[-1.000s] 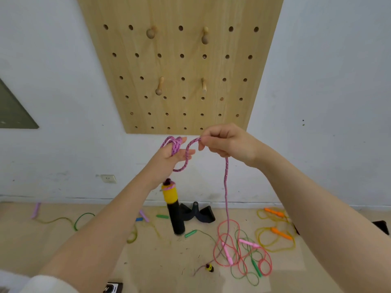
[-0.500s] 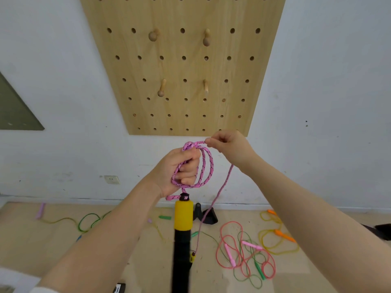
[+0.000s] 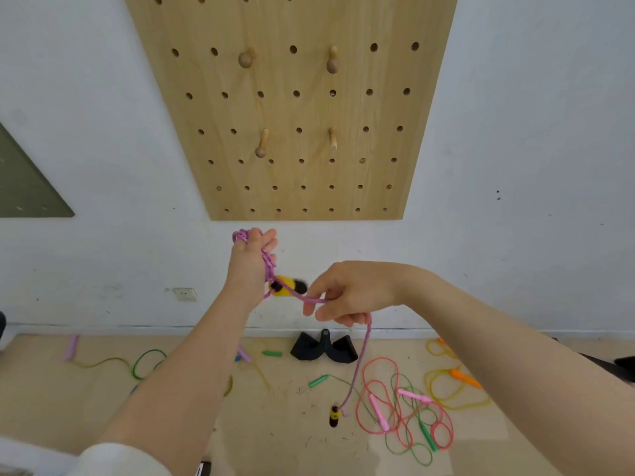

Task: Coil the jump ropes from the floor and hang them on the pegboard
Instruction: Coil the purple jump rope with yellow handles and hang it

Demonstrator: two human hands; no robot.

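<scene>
My left hand (image 3: 252, 261) is raised below the wooden pegboard (image 3: 292, 108), with coils of a pink braided jump rope (image 3: 268, 266) wound around it. The rope's yellow and black handle (image 3: 287, 286) swings beside that wrist. My right hand (image 3: 347, 292) pinches the same rope lower and to the right. From there the rope hangs down to its second yellow and black handle (image 3: 334, 414) near the floor. The pegboard carries several bare wooden pegs, such as one (image 3: 262, 143) at centre left.
Loose ropes lie on the tan floor: a red one with pink handles (image 3: 381, 412), a green one (image 3: 426, 431), a yellow one with orange handles (image 3: 462, 377) and a yellow-green one (image 3: 144, 362) at left. A black object (image 3: 324, 348) sits against the white wall.
My right hand dropped from beside the left hand to lower right, sliding along the rope. The handle at my left wrist swung up sideways, and the far handle rose off the floor.
</scene>
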